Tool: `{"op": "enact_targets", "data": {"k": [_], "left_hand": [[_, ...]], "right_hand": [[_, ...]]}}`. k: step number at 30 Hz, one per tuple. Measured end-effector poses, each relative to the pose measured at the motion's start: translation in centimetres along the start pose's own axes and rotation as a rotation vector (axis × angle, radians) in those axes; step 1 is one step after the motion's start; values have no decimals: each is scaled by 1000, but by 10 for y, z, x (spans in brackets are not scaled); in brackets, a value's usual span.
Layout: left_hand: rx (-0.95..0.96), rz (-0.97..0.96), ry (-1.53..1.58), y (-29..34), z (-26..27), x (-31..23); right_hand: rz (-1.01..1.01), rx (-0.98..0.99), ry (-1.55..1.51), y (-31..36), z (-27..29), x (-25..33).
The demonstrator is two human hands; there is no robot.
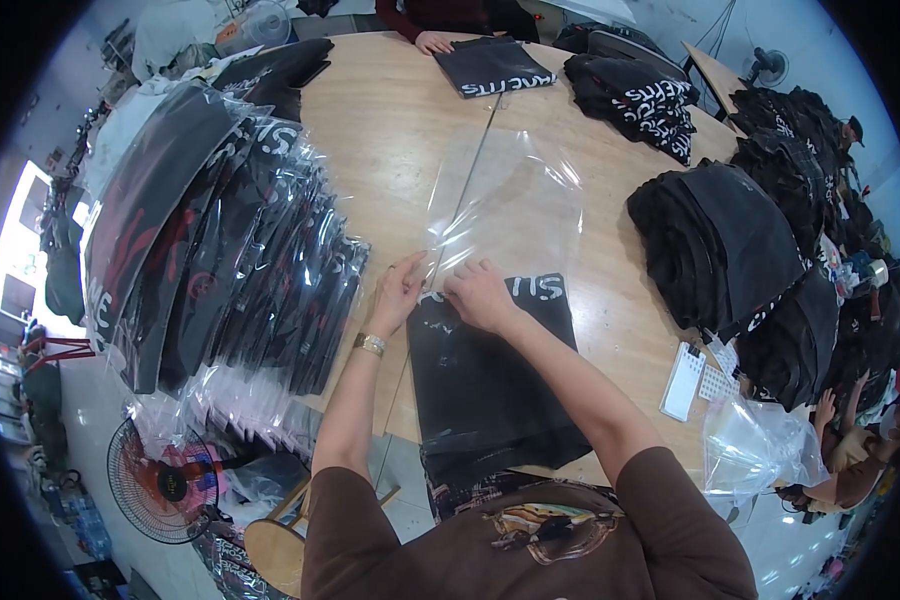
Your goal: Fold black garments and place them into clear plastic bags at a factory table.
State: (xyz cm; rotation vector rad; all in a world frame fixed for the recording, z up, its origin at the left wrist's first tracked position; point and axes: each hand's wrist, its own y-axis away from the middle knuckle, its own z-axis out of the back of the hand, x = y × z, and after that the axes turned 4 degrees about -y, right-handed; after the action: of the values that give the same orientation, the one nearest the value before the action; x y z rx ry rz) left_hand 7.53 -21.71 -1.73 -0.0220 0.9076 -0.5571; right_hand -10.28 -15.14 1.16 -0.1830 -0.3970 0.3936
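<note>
Garment (495,385) at near edge of table (370,130); clear bag (510,190) beyond, mid-table. Left hand (400,293), right hand (479,296): fingers bent at bag's near end, cannot tell if gripping. Wrapped stack (240,250) along left edge, black pile (715,245) by right; wood shows between

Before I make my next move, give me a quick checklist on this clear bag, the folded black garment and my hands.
1. Clear bag lying on the table: ok, spread out just beyond the garment.
2. Folded black garment laid out in front of you: ok, white lettering toward the bag.
3. Left hand and right hand near the bag's near edge: ok.
4. Bag mouth open: cannot tell, the film is too see-through there.
5. Garment fully inside the bag: not ok, most of it lies outside.
6. Pile of black garments on the right apart from the bag: ok, bare table between.
</note>
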Motion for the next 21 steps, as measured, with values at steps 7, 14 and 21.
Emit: {"op": "enact_targets", "data": {"k": [7, 14, 21], "left_hand": [[-14, 135, 232, 4, -3, 15], [-94, 238, 376, 9, -6, -5], [-229, 339, 355, 18, -14, -11]], "right_hand": [[-65, -387, 16, 18, -4, -3], [-58, -394, 71, 11, 0, 9], [42, -97, 74, 18, -28, 26]]}}
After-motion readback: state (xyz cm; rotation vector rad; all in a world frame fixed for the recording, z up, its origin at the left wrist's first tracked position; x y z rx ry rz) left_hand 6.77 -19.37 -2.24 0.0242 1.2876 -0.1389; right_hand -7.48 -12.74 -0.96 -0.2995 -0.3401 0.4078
